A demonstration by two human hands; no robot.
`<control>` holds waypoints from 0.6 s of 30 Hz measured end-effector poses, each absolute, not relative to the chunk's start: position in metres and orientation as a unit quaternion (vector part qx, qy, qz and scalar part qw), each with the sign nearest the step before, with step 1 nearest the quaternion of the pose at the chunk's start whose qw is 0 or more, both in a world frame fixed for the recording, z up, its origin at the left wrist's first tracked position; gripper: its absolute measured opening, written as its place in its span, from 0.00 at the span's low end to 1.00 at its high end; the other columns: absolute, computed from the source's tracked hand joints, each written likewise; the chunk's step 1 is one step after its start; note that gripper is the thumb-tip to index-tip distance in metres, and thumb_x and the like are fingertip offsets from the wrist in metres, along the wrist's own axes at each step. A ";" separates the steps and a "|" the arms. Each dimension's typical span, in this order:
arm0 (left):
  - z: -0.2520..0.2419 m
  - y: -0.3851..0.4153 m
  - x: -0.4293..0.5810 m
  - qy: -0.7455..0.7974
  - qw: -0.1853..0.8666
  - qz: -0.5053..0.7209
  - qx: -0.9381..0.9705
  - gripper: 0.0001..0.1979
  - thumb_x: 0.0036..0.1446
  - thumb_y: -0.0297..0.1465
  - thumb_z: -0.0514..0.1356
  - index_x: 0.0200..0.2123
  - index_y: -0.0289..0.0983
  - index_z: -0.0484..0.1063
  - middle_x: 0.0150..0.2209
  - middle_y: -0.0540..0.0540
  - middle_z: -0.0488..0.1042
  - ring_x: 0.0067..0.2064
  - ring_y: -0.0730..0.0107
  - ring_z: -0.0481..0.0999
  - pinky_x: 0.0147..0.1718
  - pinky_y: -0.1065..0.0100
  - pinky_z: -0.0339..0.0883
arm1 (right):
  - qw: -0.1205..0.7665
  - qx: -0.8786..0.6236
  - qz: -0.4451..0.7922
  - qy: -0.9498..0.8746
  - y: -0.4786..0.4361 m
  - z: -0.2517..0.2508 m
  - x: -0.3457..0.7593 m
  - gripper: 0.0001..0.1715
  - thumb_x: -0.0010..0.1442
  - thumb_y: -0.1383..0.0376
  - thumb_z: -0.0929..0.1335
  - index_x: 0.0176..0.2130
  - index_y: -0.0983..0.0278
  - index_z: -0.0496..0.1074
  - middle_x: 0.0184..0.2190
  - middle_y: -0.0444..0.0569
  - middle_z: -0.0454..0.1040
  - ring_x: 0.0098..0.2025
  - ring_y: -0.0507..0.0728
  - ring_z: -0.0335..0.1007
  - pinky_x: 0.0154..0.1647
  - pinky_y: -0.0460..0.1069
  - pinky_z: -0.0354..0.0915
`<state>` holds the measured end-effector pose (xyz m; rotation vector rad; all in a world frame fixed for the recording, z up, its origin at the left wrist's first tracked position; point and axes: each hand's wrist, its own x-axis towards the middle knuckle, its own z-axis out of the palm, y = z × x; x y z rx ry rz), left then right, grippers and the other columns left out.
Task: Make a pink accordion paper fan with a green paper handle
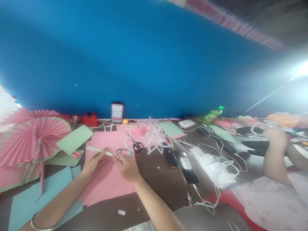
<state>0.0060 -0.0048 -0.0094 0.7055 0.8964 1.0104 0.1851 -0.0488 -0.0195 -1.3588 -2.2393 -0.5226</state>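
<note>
While left grip (98, 159) holds a pale strip (93, 149), right grip (127, 165) on a ring (123, 149), pink paper (106, 184) beneath

Left of the frame's centre, we see a paper sheet (106, 186) on the table (154, 183), scissors (136, 144) at its right edge; fans (51, 126) sit at the far left. Right of centre, we find a phone (192, 177) beside a power strip (201, 157), a bottle (212, 115) behind them near the wall (144, 64).

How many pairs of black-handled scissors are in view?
1: the scissors lie beyond the right hand, near the right edge of the pink paper. Others may be hidden.
</note>
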 end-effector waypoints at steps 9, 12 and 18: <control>-0.008 -0.005 0.008 0.398 0.732 0.464 0.301 0.19 0.50 0.35 0.63 0.45 0.34 0.71 0.50 0.39 0.72 0.52 0.57 0.70 0.55 0.60 0.62 | 0.237 -0.497 -0.180 -0.815 -0.048 -0.015 0.185 0.22 0.60 0.72 0.61 0.51 0.55 0.67 0.38 0.47 0.72 0.34 0.51 0.65 0.38 0.48 0.59; -0.008 -0.005 0.008 0.401 0.728 0.464 0.307 0.20 0.50 0.35 0.63 0.46 0.34 0.71 0.50 0.38 0.71 0.52 0.56 0.70 0.53 0.59 0.63 | 0.235 -0.495 -0.177 -0.818 -0.048 -0.016 0.185 0.21 0.60 0.72 0.61 0.51 0.56 0.67 0.39 0.48 0.72 0.35 0.52 0.65 0.38 0.49 0.60; -0.004 -0.006 0.008 0.409 0.725 0.465 0.302 0.19 0.50 0.34 0.63 0.45 0.33 0.71 0.50 0.38 0.71 0.52 0.56 0.70 0.52 0.61 0.65 | 0.245 -0.495 -0.167 -0.817 -0.047 -0.023 0.185 0.22 0.59 0.72 0.62 0.52 0.56 0.66 0.41 0.48 0.71 0.36 0.52 0.66 0.40 0.49 0.60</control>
